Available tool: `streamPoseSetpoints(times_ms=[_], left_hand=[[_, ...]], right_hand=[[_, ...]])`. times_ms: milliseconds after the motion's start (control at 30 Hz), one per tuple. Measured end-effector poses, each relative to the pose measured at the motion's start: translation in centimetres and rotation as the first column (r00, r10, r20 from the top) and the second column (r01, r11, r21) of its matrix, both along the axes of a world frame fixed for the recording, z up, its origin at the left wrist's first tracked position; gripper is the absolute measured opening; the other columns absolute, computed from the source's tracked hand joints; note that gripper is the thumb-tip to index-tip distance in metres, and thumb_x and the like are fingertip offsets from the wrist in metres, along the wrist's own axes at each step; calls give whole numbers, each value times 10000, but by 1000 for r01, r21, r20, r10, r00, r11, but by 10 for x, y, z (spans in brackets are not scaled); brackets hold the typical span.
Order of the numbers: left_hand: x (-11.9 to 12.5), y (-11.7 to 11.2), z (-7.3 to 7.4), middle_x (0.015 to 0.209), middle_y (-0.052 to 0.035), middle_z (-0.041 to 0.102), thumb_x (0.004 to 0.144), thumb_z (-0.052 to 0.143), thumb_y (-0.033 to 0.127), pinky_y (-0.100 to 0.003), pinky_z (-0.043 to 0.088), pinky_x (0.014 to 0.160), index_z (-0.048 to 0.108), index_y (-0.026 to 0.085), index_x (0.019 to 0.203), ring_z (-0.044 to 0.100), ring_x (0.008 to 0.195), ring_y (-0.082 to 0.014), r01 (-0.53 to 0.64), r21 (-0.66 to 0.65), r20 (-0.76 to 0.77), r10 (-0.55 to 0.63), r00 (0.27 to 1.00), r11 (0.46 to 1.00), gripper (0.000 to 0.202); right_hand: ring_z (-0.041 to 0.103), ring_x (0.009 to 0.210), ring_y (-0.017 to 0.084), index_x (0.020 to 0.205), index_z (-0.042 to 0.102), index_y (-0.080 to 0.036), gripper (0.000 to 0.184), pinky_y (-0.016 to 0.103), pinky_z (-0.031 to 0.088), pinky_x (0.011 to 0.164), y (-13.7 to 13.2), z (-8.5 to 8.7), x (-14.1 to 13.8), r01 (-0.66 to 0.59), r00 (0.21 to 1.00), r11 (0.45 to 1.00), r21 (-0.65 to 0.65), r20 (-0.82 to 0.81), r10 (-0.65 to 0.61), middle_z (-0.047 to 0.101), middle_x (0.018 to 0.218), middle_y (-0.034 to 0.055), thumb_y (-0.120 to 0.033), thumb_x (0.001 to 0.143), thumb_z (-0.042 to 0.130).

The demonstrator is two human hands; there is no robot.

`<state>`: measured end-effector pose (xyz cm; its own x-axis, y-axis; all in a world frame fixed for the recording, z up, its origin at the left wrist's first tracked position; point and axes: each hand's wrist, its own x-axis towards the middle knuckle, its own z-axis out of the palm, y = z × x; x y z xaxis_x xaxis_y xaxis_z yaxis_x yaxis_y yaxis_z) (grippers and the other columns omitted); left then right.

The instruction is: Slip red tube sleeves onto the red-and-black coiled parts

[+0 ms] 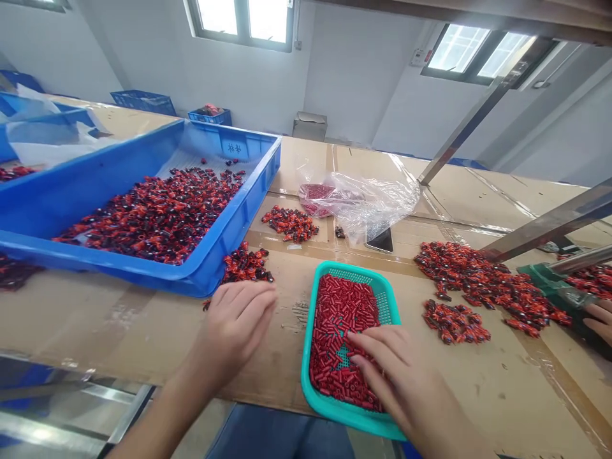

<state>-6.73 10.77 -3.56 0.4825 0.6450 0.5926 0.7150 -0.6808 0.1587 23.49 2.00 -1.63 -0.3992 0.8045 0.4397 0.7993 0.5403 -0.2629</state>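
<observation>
In the head view my right hand [389, 360] is over a green plastic basket [313, 389], its fingertips among small dark-red tubes [342, 306]. Thumb and forefinger are apart, and no tube shows clearly between them. Left of the basket, my left hand [243, 315] is closed, its fingers bent together and pointing down to the right. Whatever it may hold is hidden behind the fingers. Just beyond it lies a small pile of red-and-black parts [246, 264], against the corner of a large blue tray [205, 271].
Loose red-and-black parts [179, 210] fill much of the tray. Behind the basket lie another small pile [290, 223], a clear plastic bag [382, 194] and a phone [381, 239]. A larger pile [478, 274] lies right, near metal posts [549, 220] and another person's hand [602, 319].
</observation>
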Motion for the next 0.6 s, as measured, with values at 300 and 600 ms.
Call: streamPoseSetpoints(times_ms=[300, 600], left_hand=[[3, 52, -29, 1095, -61, 762, 975, 651, 86, -433, 556, 934, 724, 156, 1066, 707, 1015, -232, -32, -53, -340, 13, 940, 998, 136], [7, 61, -33, 1048, -48, 724, 1008, 683, 270, -437, 591, 912, 702, 152, 1029, 703, 979, -212, -63, -179, -208, 24, 978, 982, 122]], right_hand=[[703, 847, 246, 950, 744, -237, 211, 363, 593, 750, 6, -13, -26, -11, 987, 979, -206, 153, 43, 772, 919, 23, -104, 815, 836], [668, 726, 223, 756, 637, -198, 206, 357, 566, 698, 10, -12, -33, 3, 988, 979, -205, 155, 29, 712, 795, 28, -14, 785, 725]])
